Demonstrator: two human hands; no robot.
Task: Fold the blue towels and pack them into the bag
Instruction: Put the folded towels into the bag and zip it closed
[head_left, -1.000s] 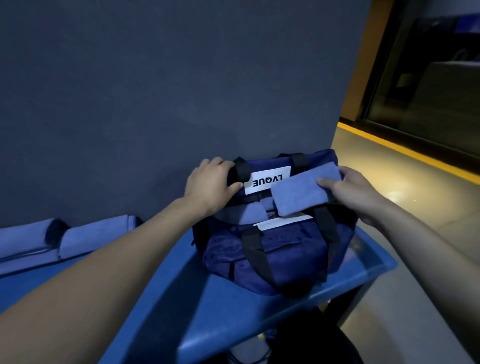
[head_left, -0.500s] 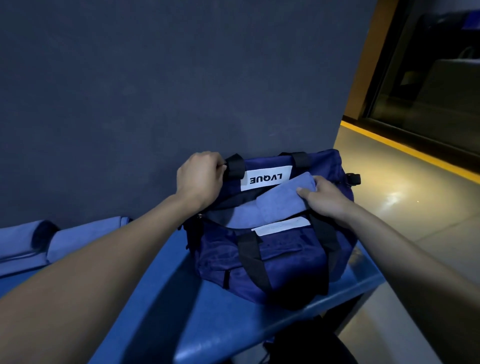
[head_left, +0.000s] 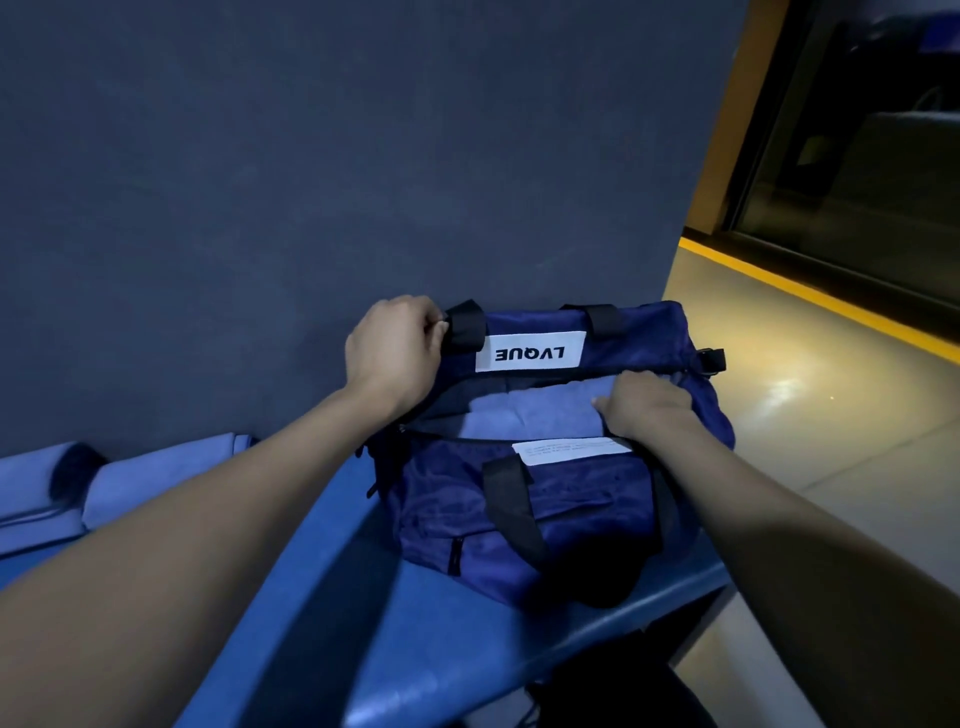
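A navy duffel bag (head_left: 545, 519) with black straps and a white "LVQUE" label stands on the blue table (head_left: 415, 634), its top gaping. My left hand (head_left: 395, 348) grips the far rim of the bag by the black strap and holds the mouth apart. Inside the opening lies a folded light-blue towel (head_left: 535, 413). My right hand (head_left: 644, 405) is down in the opening at the towel's right end, fingers curled over it. More blue towels (head_left: 130, 483) lie on the table at the far left, one of them rolled.
A dark grey wall (head_left: 363, 182) rises right behind the bag and table. The table's right edge ends just past the bag. Beyond it is a shiny floor with a yellow line (head_left: 810, 301) and a dark glass door. A dark object (head_left: 613, 686) sits under the table.
My right hand has carried the folded towel from above the bag down into its opening. My left hand has shifted along the far rim and pulled it back.
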